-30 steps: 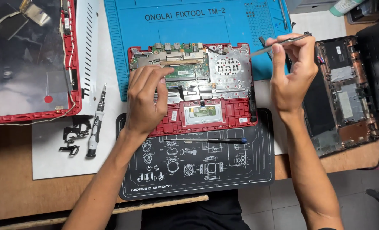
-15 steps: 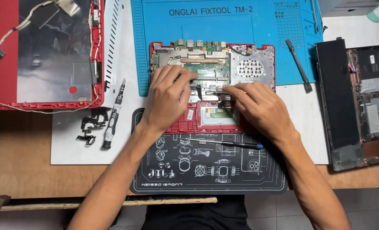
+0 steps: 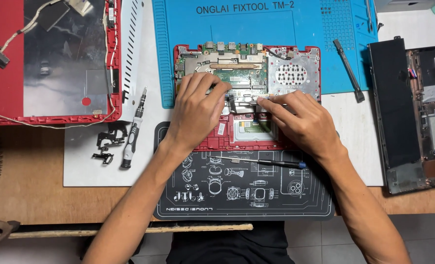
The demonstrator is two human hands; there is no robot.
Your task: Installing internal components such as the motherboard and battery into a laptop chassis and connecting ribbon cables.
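An opened red laptop base (image 3: 249,139) lies in the middle, its green circuit board (image 3: 237,76) and metal shielding exposed. My left hand (image 3: 195,112) rests on the left part of the board, fingers curled down onto it. My right hand (image 3: 303,120) reaches in from the right, its fingertips pinching a small silvery metal piece (image 3: 242,101) at the middle of the base. Both hands meet over that spot. What lies under the palms is hidden.
A thin screwdriver (image 3: 266,162) lies on the black mat (image 3: 246,195) in front. A second screwdriver (image 3: 132,132) and black hinge parts (image 3: 107,144) sit left. A black pry tool (image 3: 348,71) lies on the blue mat (image 3: 276,24). Red lid (image 3: 7,63) far left, another open laptop (image 3: 418,112) right.
One second ago my right hand held the black pry tool up at the right; it set the tool on the blue mat and came down onto the laptop base beside my left hand.
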